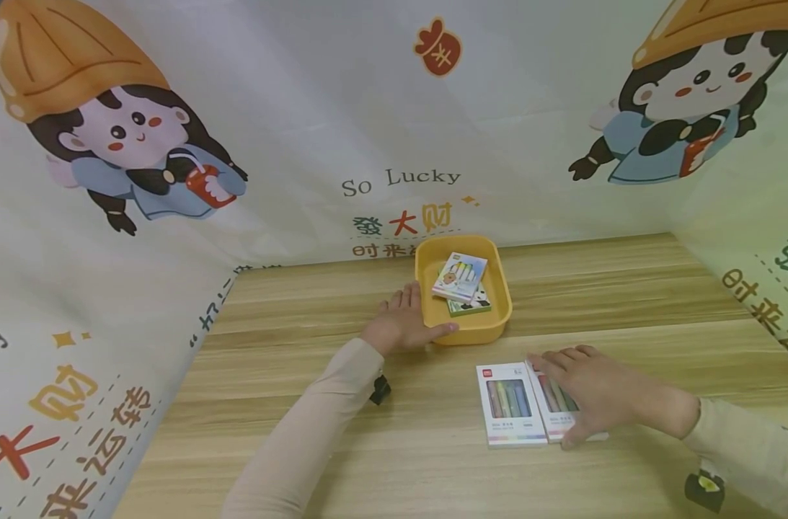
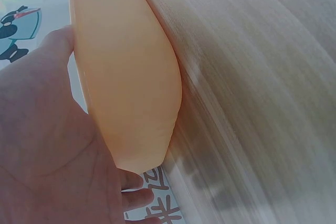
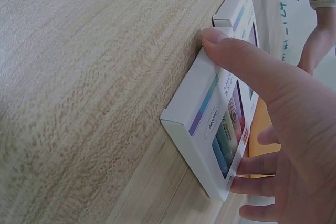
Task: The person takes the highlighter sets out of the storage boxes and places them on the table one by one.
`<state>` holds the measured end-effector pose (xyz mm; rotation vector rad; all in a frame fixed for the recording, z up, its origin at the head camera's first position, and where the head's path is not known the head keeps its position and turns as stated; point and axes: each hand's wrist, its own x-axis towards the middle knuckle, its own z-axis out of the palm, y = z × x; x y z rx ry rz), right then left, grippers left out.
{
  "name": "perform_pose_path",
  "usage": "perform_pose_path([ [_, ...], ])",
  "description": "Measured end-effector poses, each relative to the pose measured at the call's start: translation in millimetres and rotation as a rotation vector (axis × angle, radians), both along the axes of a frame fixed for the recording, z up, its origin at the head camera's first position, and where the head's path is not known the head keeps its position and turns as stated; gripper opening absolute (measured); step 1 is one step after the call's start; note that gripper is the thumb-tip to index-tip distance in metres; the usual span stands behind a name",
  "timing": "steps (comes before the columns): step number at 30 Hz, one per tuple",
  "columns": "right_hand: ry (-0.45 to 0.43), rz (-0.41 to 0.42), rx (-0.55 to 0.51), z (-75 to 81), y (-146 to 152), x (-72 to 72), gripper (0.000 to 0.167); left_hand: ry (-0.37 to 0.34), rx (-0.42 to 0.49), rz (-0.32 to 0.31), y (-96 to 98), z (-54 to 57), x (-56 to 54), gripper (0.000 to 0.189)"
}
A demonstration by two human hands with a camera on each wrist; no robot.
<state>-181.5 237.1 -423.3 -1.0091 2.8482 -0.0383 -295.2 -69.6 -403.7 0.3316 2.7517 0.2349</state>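
Right box (image 1: 554, 412): on the counter (image 1: 231, 382) under the right hand (image 1: 591, 380); probably light, stiff and smooth, its window dentable; best held by the two short ends.
Left box (image 1: 509, 430): just beside it, between the hands; likely handles alike.
Right hand: spread wide, thumb touching the near end; firmness cannot be told.
Left hand (image 1: 401, 323): wide, thumb on the tub's (image 1: 471, 336) rim.

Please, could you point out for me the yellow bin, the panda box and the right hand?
Yellow bin (image 1: 481, 335): head view, on its front outer wall.
Panda box (image 1: 474, 303): head view, on the uncovered part of its top face.
Right hand (image 1: 595, 387): head view, on its back.
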Motion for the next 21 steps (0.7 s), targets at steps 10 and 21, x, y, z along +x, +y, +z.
perform_pose_path([
  [10, -0.002, -0.004, -0.003, 0.1, -1.0, 1.2, 0.121, 0.006, 0.011, 0.006, -0.1, -0.8, 0.1, 0.117],
  [21, 0.002, -0.010, -0.004, -1.9, -0.7, 1.2, 0.123, 0.014, 0.006, 0.010, 0.5, -0.5, 0.4, 0.118],
])
